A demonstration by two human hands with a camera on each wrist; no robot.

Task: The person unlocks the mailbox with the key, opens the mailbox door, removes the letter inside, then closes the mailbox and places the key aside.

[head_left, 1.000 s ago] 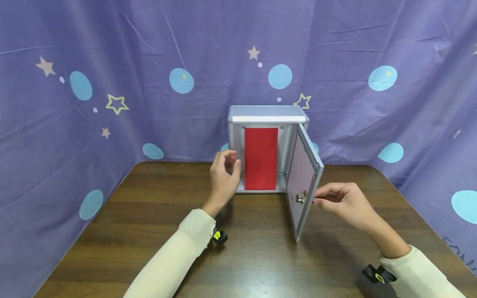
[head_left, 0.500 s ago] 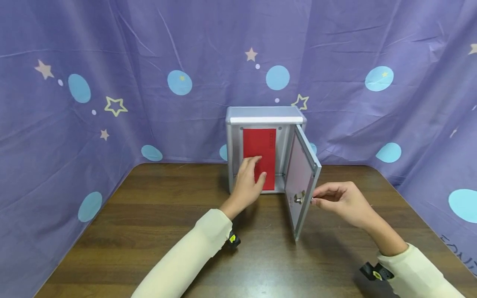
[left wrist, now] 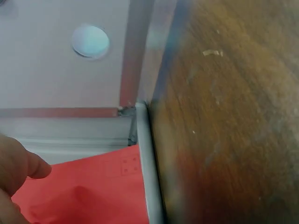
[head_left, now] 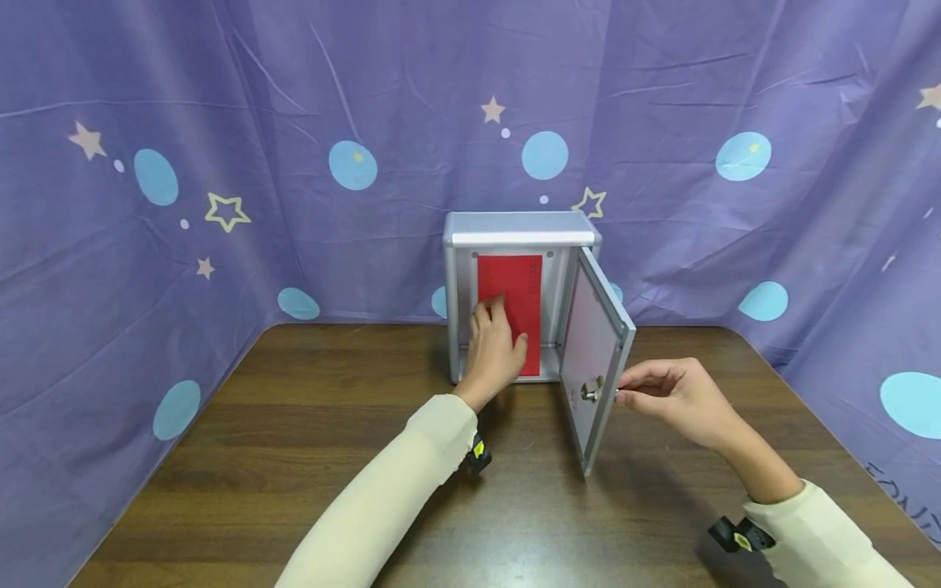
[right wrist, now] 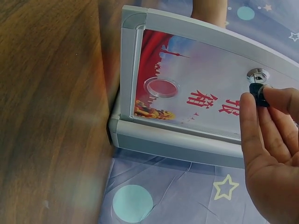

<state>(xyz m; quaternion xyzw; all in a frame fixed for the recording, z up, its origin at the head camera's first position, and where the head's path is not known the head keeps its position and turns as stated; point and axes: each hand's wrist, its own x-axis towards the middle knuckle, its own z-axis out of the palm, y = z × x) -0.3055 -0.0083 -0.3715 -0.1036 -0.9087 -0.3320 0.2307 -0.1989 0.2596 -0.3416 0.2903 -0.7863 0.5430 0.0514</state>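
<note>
A silver metal letter box (head_left: 522, 224) stands upright at the table's back, its door (head_left: 594, 343) swung out to the right. Inside it, a red envelope (head_left: 524, 286) stands against the back wall. My left hand (head_left: 494, 347) reaches into the box, fingers spread over the lower left of the envelope; the thumb (left wrist: 39, 169) overlaps the red paper in the left wrist view. My right hand (head_left: 680, 400) pinches a black-headed key (right wrist: 259, 94) between thumb and fingers at the round lock (right wrist: 258, 75) on the door's outer face.
The brown wooden table (head_left: 309, 457) extends in front and to both sides. A purple curtain (head_left: 412, 98) with stars and blue dots hangs close behind the box. The door's lower corner juts toward me over the table.
My left hand has moved right from beside the box's left wall to the face of the envelope inside. The right hand keeps its hold at the key, and the door has stayed put.
</note>
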